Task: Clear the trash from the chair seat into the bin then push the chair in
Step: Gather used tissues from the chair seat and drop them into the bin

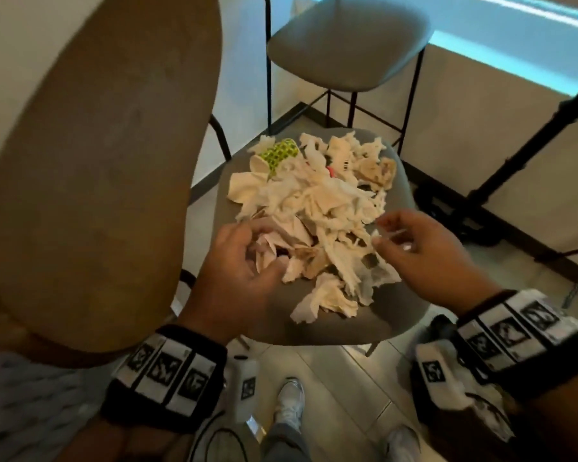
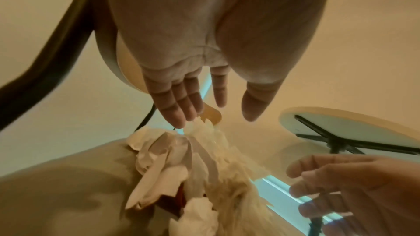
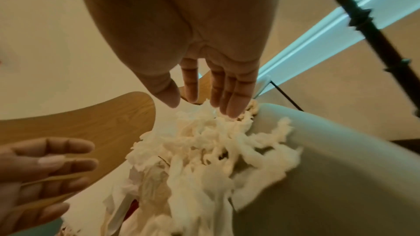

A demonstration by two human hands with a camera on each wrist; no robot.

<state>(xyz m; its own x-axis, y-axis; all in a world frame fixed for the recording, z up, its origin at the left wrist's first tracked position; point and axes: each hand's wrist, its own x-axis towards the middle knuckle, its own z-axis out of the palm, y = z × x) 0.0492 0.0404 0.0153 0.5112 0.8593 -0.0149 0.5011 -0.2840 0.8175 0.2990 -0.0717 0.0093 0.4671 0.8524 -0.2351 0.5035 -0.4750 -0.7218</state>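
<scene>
We've got both hands loose and spread, grasping nothing: left hand [image 1: 244, 261] at the trash pile's [image 1: 317, 228] 8 o'clock, right hand [image 1: 424, 255] at 4, chair seat [image 1: 394, 308] underneath.

Chairs: two, one grey seat [image 1: 397, 315] bearing trash, one more [image 1: 347, 41] behind it.
Table [image 1: 97, 161]: one, wooden.
Trash pile [image 1: 317, 211]: one heap of torn white paper, pieces too many and too tangled to count.
Patterned green-and-yellow scrap [image 1: 277, 153]: one.
Hands: two, left [image 1: 244, 278], right [image 1: 424, 258].
Wristbands: two, left [image 1: 164, 375], right [image 1: 518, 328].
Shoes: two, left [image 1: 289, 405], right [image 1: 402, 441].
Black stand [image 1: 528, 141]: one.
</scene>
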